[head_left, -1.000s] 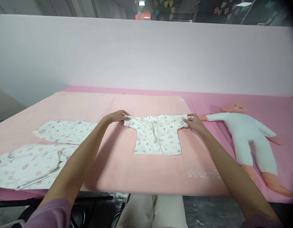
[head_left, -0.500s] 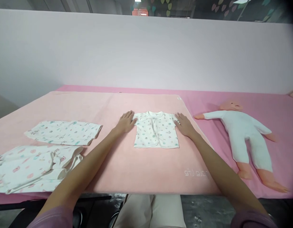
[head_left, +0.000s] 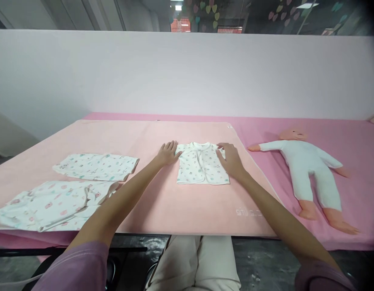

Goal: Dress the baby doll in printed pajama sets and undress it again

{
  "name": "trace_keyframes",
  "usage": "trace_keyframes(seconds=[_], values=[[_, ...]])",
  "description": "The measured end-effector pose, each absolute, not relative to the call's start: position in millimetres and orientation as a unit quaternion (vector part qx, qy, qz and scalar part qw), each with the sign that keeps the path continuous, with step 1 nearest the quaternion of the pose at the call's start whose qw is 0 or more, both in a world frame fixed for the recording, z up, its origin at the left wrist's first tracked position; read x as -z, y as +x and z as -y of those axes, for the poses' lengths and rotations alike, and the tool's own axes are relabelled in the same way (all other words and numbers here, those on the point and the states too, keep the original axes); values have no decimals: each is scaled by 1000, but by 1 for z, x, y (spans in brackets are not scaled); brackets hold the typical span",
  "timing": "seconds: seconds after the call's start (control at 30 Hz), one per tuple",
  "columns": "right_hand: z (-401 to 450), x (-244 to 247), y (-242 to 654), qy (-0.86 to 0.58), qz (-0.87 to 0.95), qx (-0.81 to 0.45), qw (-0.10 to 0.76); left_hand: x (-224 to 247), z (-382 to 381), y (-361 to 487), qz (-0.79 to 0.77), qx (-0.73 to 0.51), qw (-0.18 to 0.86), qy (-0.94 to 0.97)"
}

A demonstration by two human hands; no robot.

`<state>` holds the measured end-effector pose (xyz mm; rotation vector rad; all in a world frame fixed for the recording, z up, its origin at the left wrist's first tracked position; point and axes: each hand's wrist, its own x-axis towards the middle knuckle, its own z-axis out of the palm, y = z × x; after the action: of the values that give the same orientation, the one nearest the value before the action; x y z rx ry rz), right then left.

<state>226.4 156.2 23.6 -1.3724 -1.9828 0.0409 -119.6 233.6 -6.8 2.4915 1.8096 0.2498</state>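
Observation:
A small white printed baby shirt (head_left: 202, 165) lies flat on the peach mat (head_left: 162, 202), its neckline toward the wall. My left hand (head_left: 169, 153) rests at the shirt's left sleeve, fingers spread, thumb on the cloth. Over the right sleeve is my right hand (head_left: 231, 158), its fingers bent and apart, covering part of that sleeve. Neither hand visibly grips the fabric.
Folded printed trousers (head_left: 97, 166) and a pile of printed clothes (head_left: 58, 204) lie at the left. A doll in a white suit (head_left: 308, 161) lies on the pink cloth (head_left: 356, 153) at the right. Behind stands a white partition (head_left: 187, 72).
My right hand has shifted inward over the shirt's right sleeve, and its fingers have bent. My left hand stays at the left sleeve. The whole view has shifted slightly.

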Motion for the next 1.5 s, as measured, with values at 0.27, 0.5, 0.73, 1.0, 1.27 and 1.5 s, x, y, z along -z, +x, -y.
trace_keyframes(seconds=[0.27,0.5,0.73,1.0,1.27,1.5], values=[[-121,-2,168,-470,836,-128,251,3,-212,-132,-688,-264,31,676],[-118,17,164,-495,829,-96,242,5,-212,-156,-726,-287,117,614],[-109,13,160,-507,820,-115,239,10,-220,-159,-702,-251,112,658],[-101,10,157,-538,800,-123,237,8,-220,-159,-666,-287,165,668],[-99,10,157,-565,776,-145,238,-13,-206,-163,-673,-295,270,622],[-102,13,158,-549,779,-164,254,-20,-198,-169,-699,-249,251,622]])
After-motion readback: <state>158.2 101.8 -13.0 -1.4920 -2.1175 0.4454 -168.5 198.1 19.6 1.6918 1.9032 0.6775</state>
